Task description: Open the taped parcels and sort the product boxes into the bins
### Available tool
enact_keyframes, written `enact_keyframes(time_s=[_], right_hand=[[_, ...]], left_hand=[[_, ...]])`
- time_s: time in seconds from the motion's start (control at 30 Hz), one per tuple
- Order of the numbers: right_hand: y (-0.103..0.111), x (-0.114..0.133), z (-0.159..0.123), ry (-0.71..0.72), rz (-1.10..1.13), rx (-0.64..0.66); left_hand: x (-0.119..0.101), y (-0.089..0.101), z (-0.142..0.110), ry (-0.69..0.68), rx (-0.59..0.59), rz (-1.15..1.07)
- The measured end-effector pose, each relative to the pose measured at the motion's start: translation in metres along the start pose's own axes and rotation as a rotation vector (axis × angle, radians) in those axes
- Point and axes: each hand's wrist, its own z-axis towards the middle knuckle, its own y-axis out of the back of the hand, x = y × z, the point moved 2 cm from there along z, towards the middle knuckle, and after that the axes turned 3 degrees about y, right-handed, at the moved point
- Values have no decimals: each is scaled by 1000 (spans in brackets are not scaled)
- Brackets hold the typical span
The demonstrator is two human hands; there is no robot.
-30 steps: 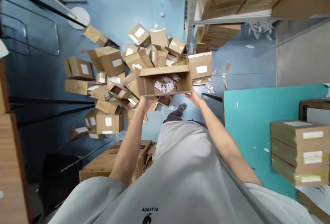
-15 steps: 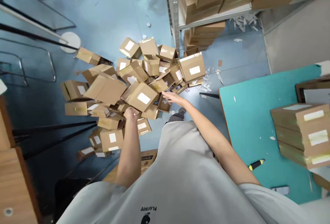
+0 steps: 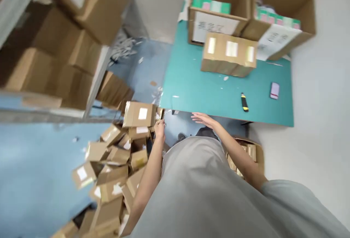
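My left hand (image 3: pixel 159 129) is closed, its fingers curled in front of a cardboard box (image 3: pixel 139 114) with a white label. The inside of that hand is hidden, so I cannot make out whether it holds anything. Below and left of it spreads a pile of cardboard boxes (image 3: pixel 113 179), several with opened flaps. My right hand (image 3: pixel 204 119) is open with fingers stretched out, holding nothing, by the near edge of a teal-topped table (image 3: pixel 191 88). Farther back on the table sits a taped group of labelled boxes (image 3: pixel 229 54). A black and yellow utility knife (image 3: pixel 244 102) lies nearer.
Two open cartons (image 3: pixel 218 22) with green and white packs stand at the table's back. A phone (image 3: pixel 275 90) lies to the right. Shelving with boxes (image 3: pixel 51 55) is at the left. Under the table's front right is a carton of small boxes (image 3: pixel 258 156).
My view has turned right, from the box pile toward the teal table. The pile now lies at lower left. My right hand is now by the table edge, still open; my left stays closed.
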Motion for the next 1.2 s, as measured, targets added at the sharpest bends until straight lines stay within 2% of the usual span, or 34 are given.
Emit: enact_keyframes(time_s=[0.1,0.2,0.33,0.47,0.53,0.6,0.7,0.8,0.87,0.97,1.07,1.2], right_hand=[[66,-8,-35,98,167,-133],[120,-16,-63,134,262,-223],[188,-6,-73,204,299,-287],[261,41,-51,267,98,-443],[293,78,-30,307,-3,-538],[318,118,-8,341,-286,-699],[340,174,23,383,-688,-779],[351,206,47,357,-880,-746],[355,212,57,295,-916,-715],[361,207,67,251,-924,-709],[369,204,71,239,-859,-793],[380,215,73,112,-680,-894]], left_hand=[[-34,-75,1,-48,83,58],[-58,-158,-13,-99,191,104],[-82,-266,-38,-144,305,145],[-100,-361,-61,-175,369,173],[-104,-399,-72,-190,383,182],[-103,-429,-84,-202,394,189],[-94,-455,-104,-213,409,202],[-85,-464,-117,-213,407,225],[-83,-464,-119,-210,390,237],[-86,-460,-113,-203,345,245],[-89,-458,-104,-192,315,250],[-90,-463,-98,-173,318,269]])
